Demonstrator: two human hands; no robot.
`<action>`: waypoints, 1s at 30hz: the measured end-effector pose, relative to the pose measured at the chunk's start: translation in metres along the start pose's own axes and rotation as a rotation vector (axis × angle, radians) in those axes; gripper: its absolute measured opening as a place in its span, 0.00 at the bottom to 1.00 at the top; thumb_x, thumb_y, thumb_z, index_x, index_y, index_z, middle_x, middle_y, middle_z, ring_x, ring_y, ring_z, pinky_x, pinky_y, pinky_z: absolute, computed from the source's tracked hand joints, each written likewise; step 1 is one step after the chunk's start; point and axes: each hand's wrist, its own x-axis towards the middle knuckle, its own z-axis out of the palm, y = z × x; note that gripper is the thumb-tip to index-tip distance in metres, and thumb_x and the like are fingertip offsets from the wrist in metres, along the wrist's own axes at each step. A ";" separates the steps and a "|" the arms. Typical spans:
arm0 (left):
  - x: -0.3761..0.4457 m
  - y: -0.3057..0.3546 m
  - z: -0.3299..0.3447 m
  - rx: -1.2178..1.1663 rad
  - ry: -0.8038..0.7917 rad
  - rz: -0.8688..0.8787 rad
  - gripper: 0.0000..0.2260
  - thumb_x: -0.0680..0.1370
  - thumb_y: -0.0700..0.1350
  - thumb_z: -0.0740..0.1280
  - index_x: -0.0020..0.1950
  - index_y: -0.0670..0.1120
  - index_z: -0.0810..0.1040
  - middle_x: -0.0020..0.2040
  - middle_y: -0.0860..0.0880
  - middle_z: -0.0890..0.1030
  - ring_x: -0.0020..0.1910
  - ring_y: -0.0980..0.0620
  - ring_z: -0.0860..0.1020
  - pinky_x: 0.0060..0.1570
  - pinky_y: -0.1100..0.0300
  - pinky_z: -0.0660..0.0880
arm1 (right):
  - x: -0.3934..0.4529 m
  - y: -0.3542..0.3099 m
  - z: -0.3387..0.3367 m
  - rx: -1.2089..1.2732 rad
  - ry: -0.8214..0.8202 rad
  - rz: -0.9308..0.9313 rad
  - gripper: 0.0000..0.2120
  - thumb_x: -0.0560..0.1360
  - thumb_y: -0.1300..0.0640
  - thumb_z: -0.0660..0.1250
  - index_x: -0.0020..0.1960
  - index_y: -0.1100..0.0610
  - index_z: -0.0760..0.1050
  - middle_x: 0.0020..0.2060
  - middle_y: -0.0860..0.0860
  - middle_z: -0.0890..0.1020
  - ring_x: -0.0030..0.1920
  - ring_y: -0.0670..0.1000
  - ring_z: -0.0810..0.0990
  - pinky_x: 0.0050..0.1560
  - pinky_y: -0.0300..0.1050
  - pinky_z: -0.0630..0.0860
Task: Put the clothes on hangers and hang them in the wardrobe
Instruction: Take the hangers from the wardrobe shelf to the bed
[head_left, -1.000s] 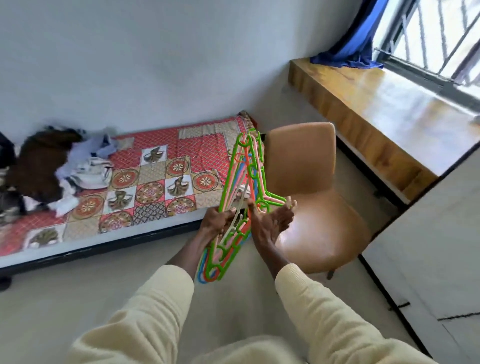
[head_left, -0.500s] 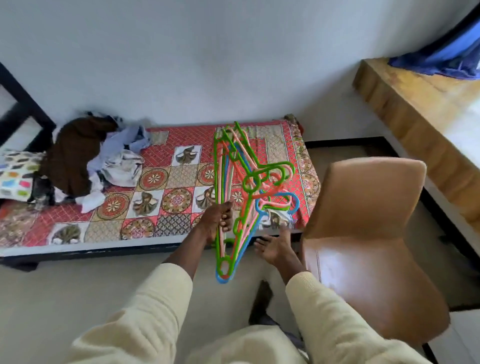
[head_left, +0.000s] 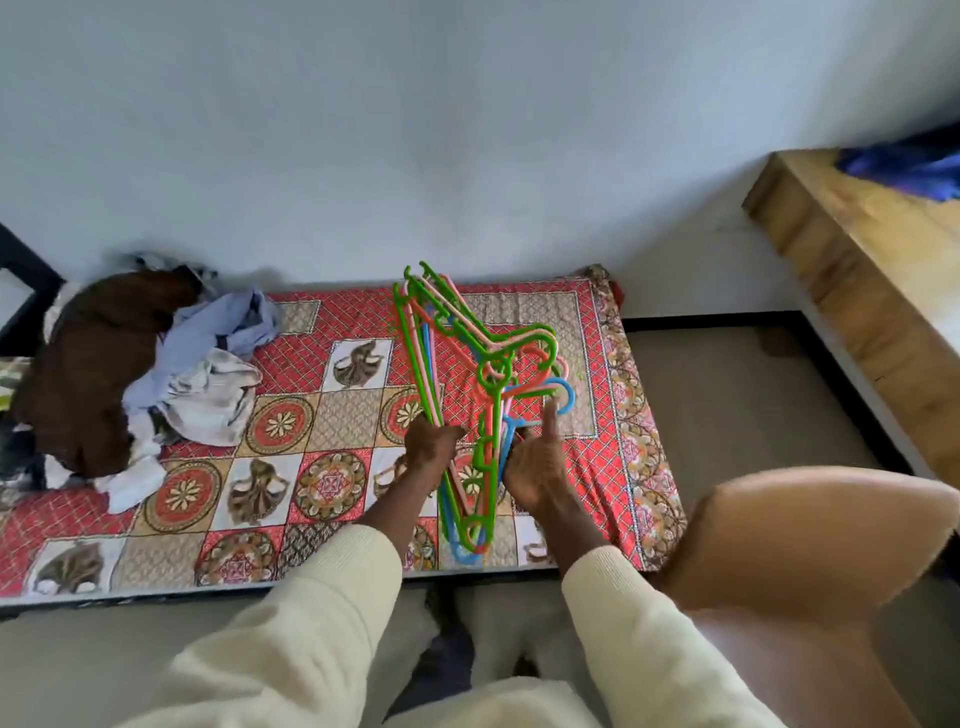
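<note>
My left hand (head_left: 434, 447) is gripping a bundle of plastic hangers (head_left: 467, 395), green, pink, orange and blue, fingers curled round the bars near the middle of the stack. My right hand (head_left: 535, 467) is lying against the right side of the bundle with its fingers mostly straight, the forefinger pointing up beside a blue hook; I am not closing it round anything. I am holding the hangers upright over the bed (head_left: 322, 467), hooks turned to the right, lower ends hanging near the bed's near edge.

The bed is wearing a red patchwork cover with flower and fan squares, and it is running along a plain pale wall (head_left: 415, 130). The clothes (head_left: 130, 364) are lying heaped at the bed's far left: a brown garment, a pale blue one and some white pieces, well apart from the hangers. A dark frame is showing at the far left edge.

To the right, a tan chair (head_left: 810, 551) is standing just beside the bed's right corner, near my right sleeve. Beyond it a wooden tabletop (head_left: 852, 249) is running along the right side with a blue cloth (head_left: 904, 166) on its far end. Bare floor (head_left: 737, 395) is lying open between the bed's right end, the chair and that tabletop.
</note>
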 end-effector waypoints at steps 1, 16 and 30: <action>0.010 0.009 0.005 0.032 -0.004 0.000 0.19 0.68 0.46 0.77 0.52 0.36 0.79 0.46 0.38 0.83 0.43 0.42 0.82 0.39 0.55 0.75 | 0.010 -0.003 0.009 -0.126 0.006 -0.012 0.38 0.59 0.27 0.73 0.50 0.59 0.79 0.39 0.57 0.80 0.37 0.55 0.80 0.39 0.47 0.77; 0.131 0.100 0.126 0.176 -0.406 -0.005 0.21 0.73 0.56 0.74 0.53 0.42 0.74 0.45 0.45 0.77 0.43 0.46 0.78 0.40 0.55 0.73 | 0.154 -0.093 -0.026 -0.395 0.629 0.036 0.03 0.67 0.67 0.67 0.37 0.68 0.76 0.23 0.59 0.76 0.21 0.53 0.74 0.25 0.41 0.72; 0.248 0.131 0.270 0.626 -0.500 0.054 0.29 0.79 0.54 0.67 0.76 0.44 0.64 0.72 0.41 0.71 0.67 0.42 0.74 0.64 0.51 0.72 | 0.340 -0.206 -0.190 -0.577 0.782 0.026 0.08 0.72 0.68 0.61 0.48 0.61 0.65 0.33 0.59 0.74 0.27 0.53 0.74 0.20 0.37 0.68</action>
